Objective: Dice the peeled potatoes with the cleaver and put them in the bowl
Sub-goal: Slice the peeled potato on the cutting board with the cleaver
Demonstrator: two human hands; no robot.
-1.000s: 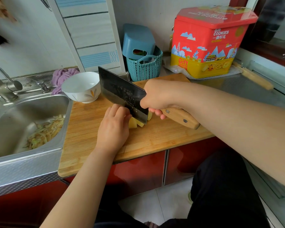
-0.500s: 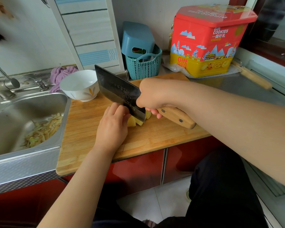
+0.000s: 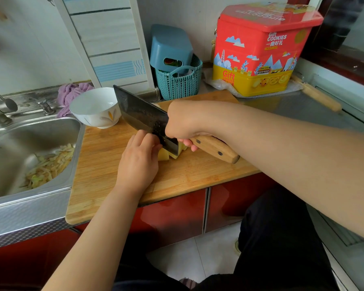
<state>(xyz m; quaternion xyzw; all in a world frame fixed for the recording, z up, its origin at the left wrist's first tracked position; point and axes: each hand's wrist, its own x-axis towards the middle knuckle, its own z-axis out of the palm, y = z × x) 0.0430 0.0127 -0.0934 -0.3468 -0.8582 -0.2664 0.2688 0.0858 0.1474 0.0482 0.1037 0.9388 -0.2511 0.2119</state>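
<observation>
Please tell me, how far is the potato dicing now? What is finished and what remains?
Done: peelings lie in the sink. In hand: the right hand holds the cleaver on the potato, which the left hand steadies. Left: the bowl looks empty, so nothing is transferred yet.

Our right hand (image 3: 185, 120) curls round the cleaver (image 3: 143, 118) handle, knuckles up, fingertips showing under the wood, the forearm running in from the right edge across the view. Our left hand (image 3: 139, 160) lies palm down, fingers bent and tucked against the flat of the blade, pressing on the potato (image 3: 164, 156). Its forearm comes up from the lower left, wrist straight. The two hands sit just beside each other.
</observation>
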